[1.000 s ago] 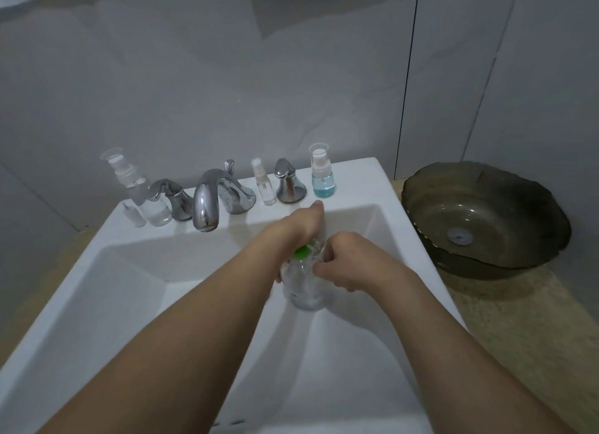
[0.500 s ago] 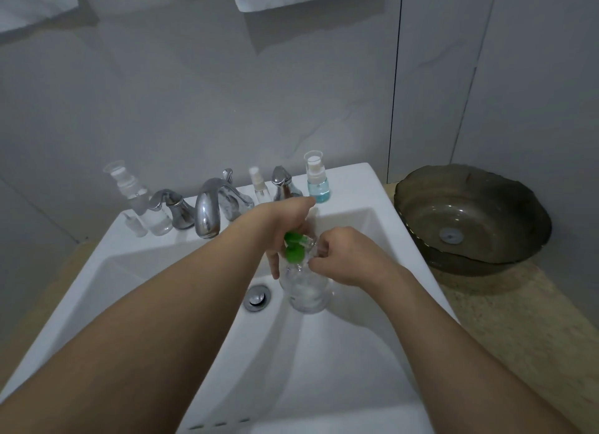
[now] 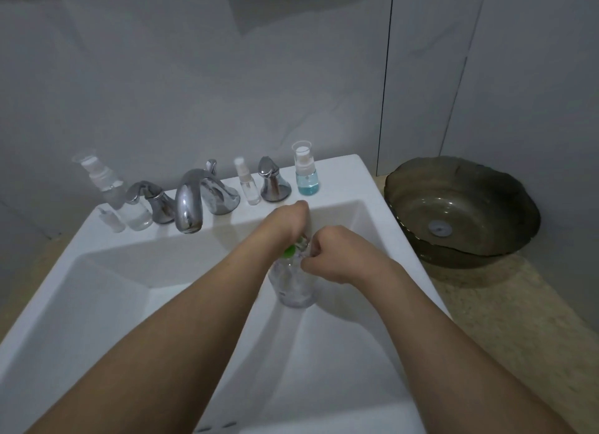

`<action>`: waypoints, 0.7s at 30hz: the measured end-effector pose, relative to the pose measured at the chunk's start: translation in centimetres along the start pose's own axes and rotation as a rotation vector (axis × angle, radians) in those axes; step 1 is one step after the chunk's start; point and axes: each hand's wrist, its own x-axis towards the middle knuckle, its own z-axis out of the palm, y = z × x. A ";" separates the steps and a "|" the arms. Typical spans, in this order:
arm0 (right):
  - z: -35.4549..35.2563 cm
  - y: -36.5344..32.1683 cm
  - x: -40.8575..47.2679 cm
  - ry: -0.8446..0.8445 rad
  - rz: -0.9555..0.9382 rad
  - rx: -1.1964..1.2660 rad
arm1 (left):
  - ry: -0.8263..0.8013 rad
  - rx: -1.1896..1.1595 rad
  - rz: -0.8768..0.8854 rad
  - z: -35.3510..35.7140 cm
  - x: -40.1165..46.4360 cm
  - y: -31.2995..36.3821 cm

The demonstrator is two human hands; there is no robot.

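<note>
Head cam, only view. Clear plastic bottle [image 3: 293,284] is upright over the basin of the white sink [image 3: 97,287], right of centre. Can't tell if its base touches the basin floor.

Left hand [image 3: 287,221] comes over the top, fingers curled down round the green cap [image 3: 289,251], tips hidden behind the hand. Right hand [image 3: 337,255] has fingers clamped on the bottle neck just under the cap, knuckles up. Both hands are closed on sth, neither loose.

Step, my read: twisting the cap. On or off, can't tell from this frame.

How to do it well:
- Right hand = anchor. Hold high on the neck where the wall is stiff. The body looks thin, so a squeeze lower down would prob crush it and push liquid out.
- Left hand turns from the wrist, cap axis in line w/ bottle. Any tilt risks crossing the threads.
- Do it over the basin so spills land there.
- Bottle looks wet, so the grip may slip. Firm pinch, short turns.

Labels: nothing readable. There's a small dark mark low on the bottle wall, too small to read. On the sink ledge by the chrome faucet [image 3: 189,203] are a blue-liquid pump bottle [image 3: 306,174], a small spray bottle [image 3: 247,183] and a big clear pump bottle [image 3: 110,187], none w/ legible text. Brown glass vessel basin [image 3: 460,206] sits on the speckled counter [image 3: 502,304] to the right, no marking seen.
</note>
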 end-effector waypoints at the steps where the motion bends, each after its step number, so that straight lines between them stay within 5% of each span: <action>1: -0.1 0.0 0.0 0.001 -0.003 -0.006 | -0.002 0.003 0.005 -0.1 0.0 0.1; 6: -0.2 -0.1 -0.1 0.011 -0.024 -0.006 | -0.122 -0.131 -0.032 -0.6 -0.2 0.2; 13: -0.6 -0.5 -0.2 0.068 -0.038 0.031 | -0.185 0.049 -0.194 -2.6 -1.4 1.7; 21: -0.5 -0.5 -0.3 0.056 -0.036 0.018 | -0.123 0.040 -0.098 -1.4 -1.3 0.9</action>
